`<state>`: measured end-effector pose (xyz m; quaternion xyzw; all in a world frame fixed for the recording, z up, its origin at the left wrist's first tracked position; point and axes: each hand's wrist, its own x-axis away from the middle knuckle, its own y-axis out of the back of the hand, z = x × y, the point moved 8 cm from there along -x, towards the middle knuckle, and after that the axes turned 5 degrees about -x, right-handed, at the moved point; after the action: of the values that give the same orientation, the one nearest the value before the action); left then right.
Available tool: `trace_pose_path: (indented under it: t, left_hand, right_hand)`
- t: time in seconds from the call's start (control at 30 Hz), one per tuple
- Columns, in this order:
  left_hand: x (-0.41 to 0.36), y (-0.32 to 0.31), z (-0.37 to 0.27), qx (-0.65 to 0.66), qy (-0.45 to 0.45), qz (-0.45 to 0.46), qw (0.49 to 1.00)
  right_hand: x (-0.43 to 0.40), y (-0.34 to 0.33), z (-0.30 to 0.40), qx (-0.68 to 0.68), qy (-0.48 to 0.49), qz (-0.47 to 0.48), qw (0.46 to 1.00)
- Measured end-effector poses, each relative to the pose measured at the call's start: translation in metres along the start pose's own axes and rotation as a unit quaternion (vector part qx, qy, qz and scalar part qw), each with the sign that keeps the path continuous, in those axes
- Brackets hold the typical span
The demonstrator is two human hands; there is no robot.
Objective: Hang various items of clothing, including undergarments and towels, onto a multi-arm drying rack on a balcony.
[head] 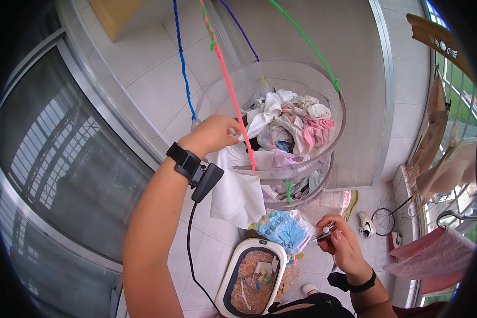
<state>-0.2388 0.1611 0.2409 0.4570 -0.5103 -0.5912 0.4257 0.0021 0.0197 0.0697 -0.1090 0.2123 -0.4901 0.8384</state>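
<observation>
A two-tier hanging mesh basket (339, 135) hangs from coloured cords and holds a heap of white and pink cloths (298, 119). My left hand (218, 133) is at its near left rim, with thumb and fingers on a white cloth (238, 190) that drapes over the rim and hangs down outside. A pink cord (232, 91) passes in front of the fingertips. Lower right, my right hand (338, 242) is closed around a small metal object (326, 232), apart from the basket; its exact kind cannot be told. Both wrists wear black straps.
On the tiled floor below are a white-rimmed tub (227, 274) of pellets and small items, a blue printed plastic bag (284, 230) and a sneaker (366, 224). Glass sliding doors (63, 139) stand at left. Garments (437, 254) hang by the barred window at right.
</observation>
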Motion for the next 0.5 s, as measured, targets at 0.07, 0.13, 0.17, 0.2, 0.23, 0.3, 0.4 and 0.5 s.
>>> trace_pose_path:
  t: [0.07, 0.13, 0.17, 0.2, 0.23, 0.3, 0.4, 0.5]
  left_hand:
    - [-0.012, -0.025, 0.019, -0.014, -0.050, -0.085, 0.995]
    - [-0.024, -0.032, 0.011, -0.019, -0.036, -0.130, 0.991]
    - [-0.033, -0.038, 0.021, -0.039, 0.037, -0.097, 0.994]
    - [-0.038, -0.048, 0.031, -0.057, 0.111, -0.061, 0.990]
    - [-0.043, -0.053, 0.034, -0.055, 0.105, -0.061, 0.991]
    - [-0.039, -0.036, 0.054, 0.030, 0.108, -0.190, 0.975]
    - [-0.021, 0.005, 0.068, 0.220, 0.037, -0.261, 0.939]
    - [0.027, 0.062, 0.073, 0.367, 0.142, -0.302, 0.868]
  right_hand:
    - [0.005, -0.010, -0.005, 0.004, -0.007, -0.001, 1.000]
    - [0.013, -0.006, -0.009, -0.012, -0.011, -0.006, 1.000]
    - [0.017, -0.005, -0.011, -0.032, -0.020, -0.003, 0.999]
    - [0.022, -0.001, -0.014, -0.030, -0.031, -0.030, 0.999]
    - [0.025, 0.002, -0.015, -0.028, -0.030, -0.036, 0.999]
    - [0.034, 0.005, -0.018, -0.025, -0.027, -0.044, 0.998]
    - [0.042, 0.002, -0.023, -0.042, -0.023, -0.050, 0.998]
    - [0.044, -0.012, -0.023, -0.029, -0.021, -0.039, 0.999]
